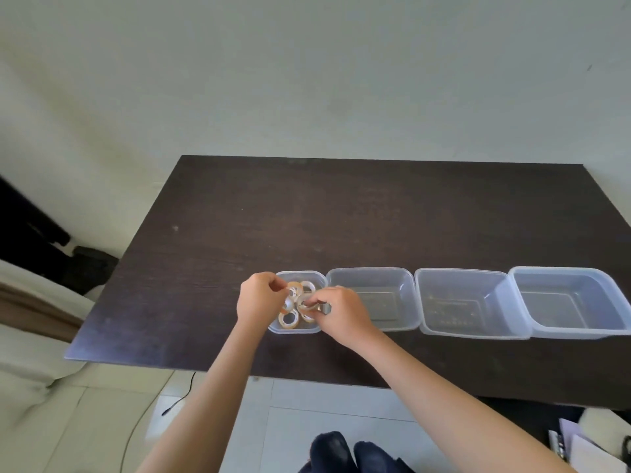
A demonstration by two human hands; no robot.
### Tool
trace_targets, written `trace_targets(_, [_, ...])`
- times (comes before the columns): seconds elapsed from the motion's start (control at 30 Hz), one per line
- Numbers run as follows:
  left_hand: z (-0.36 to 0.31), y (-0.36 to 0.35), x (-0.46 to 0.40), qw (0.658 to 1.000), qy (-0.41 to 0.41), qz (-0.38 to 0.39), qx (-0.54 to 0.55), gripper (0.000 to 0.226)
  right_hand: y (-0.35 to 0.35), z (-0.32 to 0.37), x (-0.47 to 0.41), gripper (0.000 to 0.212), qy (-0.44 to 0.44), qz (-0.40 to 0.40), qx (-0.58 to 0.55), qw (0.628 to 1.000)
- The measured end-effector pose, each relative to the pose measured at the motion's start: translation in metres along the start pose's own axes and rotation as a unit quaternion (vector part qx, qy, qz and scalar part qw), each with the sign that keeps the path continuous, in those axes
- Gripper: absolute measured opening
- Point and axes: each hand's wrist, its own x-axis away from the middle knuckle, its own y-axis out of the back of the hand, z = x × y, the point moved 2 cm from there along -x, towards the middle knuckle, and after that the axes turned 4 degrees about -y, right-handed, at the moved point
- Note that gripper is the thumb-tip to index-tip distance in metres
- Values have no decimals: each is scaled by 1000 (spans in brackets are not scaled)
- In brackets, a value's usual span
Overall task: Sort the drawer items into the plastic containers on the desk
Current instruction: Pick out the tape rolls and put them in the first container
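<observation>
Four clear plastic containers stand in a row on the dark desk (307, 216). The leftmost container (319, 277) holds several small tape rolls (289, 320). Over it, my left hand (257, 297) pinches a roll at the container's far left side. My right hand (343, 310) reaches in from the right, its fingertips closed on another roll near the middle. The second container (372, 279), third container (461, 279) and fourth container (563, 278) hold nothing that I can see.
A pale wall rises behind the desk. At the left are a light sofa (30, 353) and a dark piece of furniture (24, 227). A black cable (177, 401) lies on the tiled floor. Papers (587, 445) sit at the lower right.
</observation>
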Motion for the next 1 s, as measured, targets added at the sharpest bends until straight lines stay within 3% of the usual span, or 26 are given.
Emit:
trace_targets(0.33, [18,-9,3,999,-47,1,22,15,4,-11,0,16,6,-20,5,1000])
trace_targets(0.53, [-10,-34,46,991,-96,-26,83,15,32,-38,42,11,42,-81,-11,996])
trace_targets(0.7, [-51,-77,93,975,-185,-14,119,11,65,-81,99,12,32,-123,-14,992])
trace_targets(1.0, [-143,-187,201,946,-257,85,176,14,147,-200,243,16,-147,-140,-20,979])
